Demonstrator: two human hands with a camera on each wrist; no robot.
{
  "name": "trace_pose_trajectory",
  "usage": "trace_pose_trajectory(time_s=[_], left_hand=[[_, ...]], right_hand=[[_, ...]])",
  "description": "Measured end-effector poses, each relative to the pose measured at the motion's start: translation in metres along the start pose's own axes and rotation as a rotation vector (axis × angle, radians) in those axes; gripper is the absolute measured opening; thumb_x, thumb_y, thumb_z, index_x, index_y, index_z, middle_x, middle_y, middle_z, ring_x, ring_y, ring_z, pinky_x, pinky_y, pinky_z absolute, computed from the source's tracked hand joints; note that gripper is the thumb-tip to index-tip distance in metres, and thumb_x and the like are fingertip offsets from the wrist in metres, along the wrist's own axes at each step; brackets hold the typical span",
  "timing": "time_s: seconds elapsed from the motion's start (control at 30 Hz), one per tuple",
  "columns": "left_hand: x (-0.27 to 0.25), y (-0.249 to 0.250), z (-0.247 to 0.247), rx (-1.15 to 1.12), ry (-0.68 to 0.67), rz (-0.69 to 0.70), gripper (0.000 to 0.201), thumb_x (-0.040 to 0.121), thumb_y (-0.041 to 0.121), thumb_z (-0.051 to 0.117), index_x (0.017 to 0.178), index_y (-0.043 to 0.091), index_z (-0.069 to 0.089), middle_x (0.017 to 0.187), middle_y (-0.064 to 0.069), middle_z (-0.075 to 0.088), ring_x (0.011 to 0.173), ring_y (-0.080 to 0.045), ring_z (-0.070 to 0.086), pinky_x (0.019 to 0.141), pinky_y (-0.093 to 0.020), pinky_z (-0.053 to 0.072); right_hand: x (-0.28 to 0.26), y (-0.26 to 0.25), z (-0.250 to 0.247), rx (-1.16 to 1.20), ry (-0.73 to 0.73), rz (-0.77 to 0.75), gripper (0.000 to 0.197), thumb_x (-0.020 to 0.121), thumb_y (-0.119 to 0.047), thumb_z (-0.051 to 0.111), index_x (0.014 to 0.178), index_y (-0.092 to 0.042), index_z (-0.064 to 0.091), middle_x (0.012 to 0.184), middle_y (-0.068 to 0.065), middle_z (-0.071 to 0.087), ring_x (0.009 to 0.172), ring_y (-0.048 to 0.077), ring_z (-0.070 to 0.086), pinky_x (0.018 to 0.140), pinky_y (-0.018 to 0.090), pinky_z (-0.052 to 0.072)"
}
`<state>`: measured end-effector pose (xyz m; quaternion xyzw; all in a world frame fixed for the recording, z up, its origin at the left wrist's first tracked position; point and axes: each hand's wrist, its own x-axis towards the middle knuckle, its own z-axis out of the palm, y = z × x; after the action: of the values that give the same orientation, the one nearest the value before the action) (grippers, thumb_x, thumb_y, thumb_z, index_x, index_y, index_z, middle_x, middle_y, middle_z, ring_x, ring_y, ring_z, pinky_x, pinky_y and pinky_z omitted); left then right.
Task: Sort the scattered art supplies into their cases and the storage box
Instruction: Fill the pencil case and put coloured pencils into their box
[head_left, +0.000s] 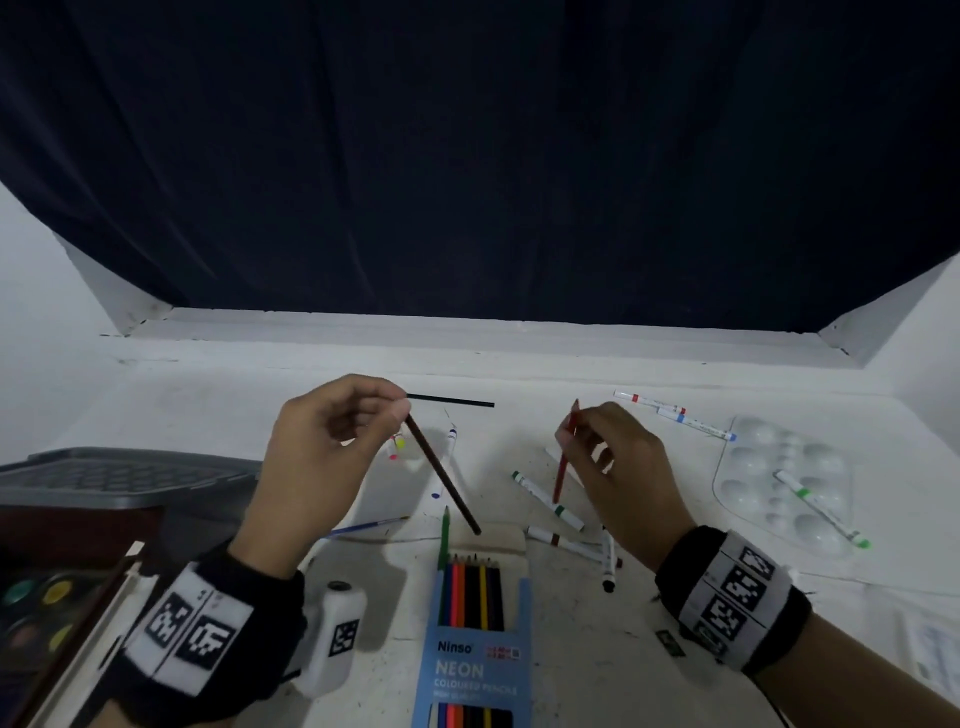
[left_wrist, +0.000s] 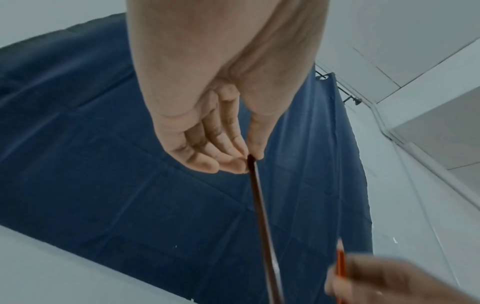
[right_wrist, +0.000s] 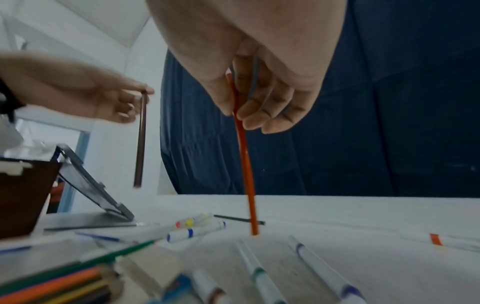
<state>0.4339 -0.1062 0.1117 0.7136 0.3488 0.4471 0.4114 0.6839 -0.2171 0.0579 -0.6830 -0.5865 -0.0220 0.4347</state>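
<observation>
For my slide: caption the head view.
Left hand pinches a brown pencil, right hand a red pencil, above the pencil box.

I'm pinching a dark brown wooden pencil (head_left: 442, 480) with a smooth lacquered shaft in my left hand (head_left: 317, 457), and gripping a red wooden pencil (head_left: 564, 457), glossy paint, in my right hand (head_left: 618, 478). The blue cardboard pencil box (head_left: 470, 670) is looking matt, printed paper finish. The white table surface (head_left: 571, 649) is showing rough, scuffed, chalky paint. The white plastic markers (head_left: 546, 500) are lying smooth, slight sheen. The clear plastic paint palette (head_left: 758, 457) is reading glossy. The dark navy cloth curtain (head_left: 467, 156) is hanging matt, creased. The grey plastic lid (head_left: 104, 478) is looking dull, with a textured grid.
</observation>
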Motion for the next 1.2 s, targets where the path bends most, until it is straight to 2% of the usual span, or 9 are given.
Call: trace_pose_trajectory(time_s=[0.1, 0.17, 0.23, 0.43, 0.7, 0.83, 0.93, 1.07, 1.2], left_hand=[[-0.004, -0.011, 0.017, -0.067, -0.062, -0.023, 0.005, 0.088, 0.013, 0.071, 0.092, 0.014, 0.074, 0.084, -0.004, 0.076, 0.079, -0.022, 0.072, 0.078, -0.027, 0.058], [-0.006, -0.019, 0.03, -0.088, -0.106, -0.052, 0.005, 0.09, 0.009, 0.069, 0.093, 0.011, 0.073, 0.082, -0.006, 0.075, 0.074, -0.019, 0.073, 0.075, -0.023, 0.057], [-0.005, -0.027, 0.043, -0.087, -0.143, -0.069, 0.005, 0.091, 0.008, 0.068, 0.093, 0.008, 0.073, 0.081, -0.006, 0.075, 0.072, -0.02, 0.073, 0.073, -0.023, 0.056], [0.006, -0.044, 0.073, -0.008, -0.242, -0.071, 0.006, 0.091, 0.011, 0.07, 0.092, 0.014, 0.074, 0.078, 0.005, 0.075, 0.071, -0.014, 0.073, 0.077, -0.029, 0.059], [0.02, -0.07, 0.1, 0.226, -0.351, 0.027, 0.006, 0.091, 0.014, 0.071, 0.092, 0.018, 0.075, 0.074, 0.007, 0.074, 0.067, -0.002, 0.07, 0.073, -0.016, 0.054], [0.016, -0.086, 0.101, 0.39, -0.493, 0.03, 0.016, 0.092, 0.016, 0.07, 0.108, 0.012, 0.075, 0.086, 0.002, 0.077, 0.074, 0.0, 0.071, 0.077, -0.01, 0.054], [0.012, -0.095, 0.099, 0.52, -0.562, 0.022, 0.024, 0.092, 0.019, 0.071, 0.114, 0.013, 0.073, 0.098, -0.001, 0.077, 0.084, -0.005, 0.07, 0.084, -0.017, 0.055], [0.008, -0.098, 0.1, 0.632, -0.745, -0.023, 0.045, 0.086, 0.034, 0.075, 0.127, 0.017, 0.066, 0.117, 0.0, 0.069, 0.097, -0.005, 0.063, 0.082, -0.012, 0.049], [-0.001, -0.09, 0.101, 0.716, -0.853, 0.034, 0.058, 0.087, 0.04, 0.073, 0.137, 0.014, 0.057, 0.129, -0.002, 0.063, 0.113, -0.014, 0.06, 0.093, -0.023, 0.048]], right_hand=[[-0.01, -0.019, -0.009, 0.25, 0.028, 0.175, 0.011, 0.1, -0.027, 0.052, 0.093, -0.022, 0.059, 0.076, -0.005, 0.062, 0.067, 0.01, 0.06, 0.06, 0.019, 0.049], [-0.019, -0.022, -0.008, 0.393, -0.012, 0.283, 0.014, 0.102, -0.026, 0.049, 0.092, -0.02, 0.057, 0.071, 0.002, 0.064, 0.06, 0.019, 0.061, 0.059, 0.033, 0.054], [-0.028, -0.018, -0.002, 0.432, -0.052, 0.342, 0.012, 0.102, -0.023, 0.048, 0.097, -0.017, 0.057, 0.078, 0.003, 0.064, 0.06, 0.022, 0.063, 0.057, 0.039, 0.056], [-0.04, -0.002, 0.019, 0.408, -0.187, 0.426, 0.03, 0.1, -0.015, 0.052, 0.127, -0.02, 0.041, 0.088, 0.009, 0.066, 0.058, 0.018, 0.068, 0.055, 0.028, 0.057], [-0.029, 0.002, 0.026, 0.336, -0.202, 0.353, 0.048, 0.099, -0.007, 0.052, 0.139, -0.02, 0.028, 0.082, 0.009, 0.063, 0.056, 0.016, 0.066, 0.057, 0.027, 0.058], [-0.022, 0.004, 0.028, 0.337, -0.21, 0.366, 0.046, 0.099, -0.007, 0.052, 0.137, -0.021, 0.03, 0.084, 0.01, 0.063, 0.056, 0.017, 0.066, 0.057, 0.027, 0.058], [-0.013, 0.009, 0.033, 0.33, -0.197, 0.376, 0.044, 0.098, -0.006, 0.053, 0.135, -0.021, 0.032, 0.087, 0.011, 0.063, 0.056, 0.016, 0.066, 0.055, 0.022, 0.054], [-0.006, 0.015, 0.043, 0.22, -0.251, 0.352, 0.046, 0.097, -0.007, 0.055, 0.136, -0.018, 0.033, 0.09, 0.011, 0.063, 0.061, 0.017, 0.067, 0.058, 0.023, 0.056], [-0.003, 0.02, 0.054, 0.038, -0.444, 0.355, 0.049, 0.095, -0.019, 0.061, 0.138, -0.014, 0.038, 0.106, 0.009, 0.063, 0.083, 0.025, 0.067, 0.079, 0.041, 0.057]])
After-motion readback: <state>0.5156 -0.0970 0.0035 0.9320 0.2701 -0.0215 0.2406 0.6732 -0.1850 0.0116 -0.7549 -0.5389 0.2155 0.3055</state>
